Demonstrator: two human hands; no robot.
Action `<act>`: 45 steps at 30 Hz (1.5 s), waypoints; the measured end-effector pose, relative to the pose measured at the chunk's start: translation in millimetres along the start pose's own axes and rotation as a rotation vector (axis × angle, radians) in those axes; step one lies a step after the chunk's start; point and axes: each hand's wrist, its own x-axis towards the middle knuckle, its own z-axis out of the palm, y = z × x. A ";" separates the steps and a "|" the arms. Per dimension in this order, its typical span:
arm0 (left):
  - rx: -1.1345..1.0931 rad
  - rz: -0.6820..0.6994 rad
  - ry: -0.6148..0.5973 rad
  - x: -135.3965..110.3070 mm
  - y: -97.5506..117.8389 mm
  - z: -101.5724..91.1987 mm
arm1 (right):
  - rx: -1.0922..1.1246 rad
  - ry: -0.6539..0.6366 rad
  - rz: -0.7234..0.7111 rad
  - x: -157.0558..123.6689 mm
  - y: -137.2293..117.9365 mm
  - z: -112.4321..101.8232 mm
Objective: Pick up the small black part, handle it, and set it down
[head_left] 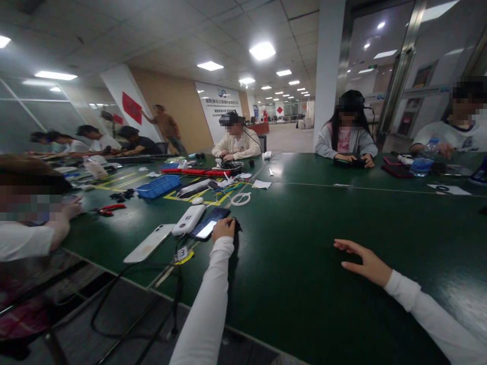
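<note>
At nine o'clock from curled left hand point(223, 229), hold unclear: phone point(210, 223), long axis two-to-eight; far from spread, empty right hand point(368, 263).

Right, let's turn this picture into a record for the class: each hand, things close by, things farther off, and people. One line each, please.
Left hand: at the edge of a dark phone with a lit patch; grip unclear
Right hand: open, nothing visible in it, over the green table
Close by: white box, white phone
Farther off: coiled white cable, blue basket, red-handled pliers
People: several seated, one standing
</note>
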 end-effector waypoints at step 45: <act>-0.658 0.693 -0.717 -156.6 232.2 14.6 | -0.052 0.054 -0.038 13.0 -10.4 -8.4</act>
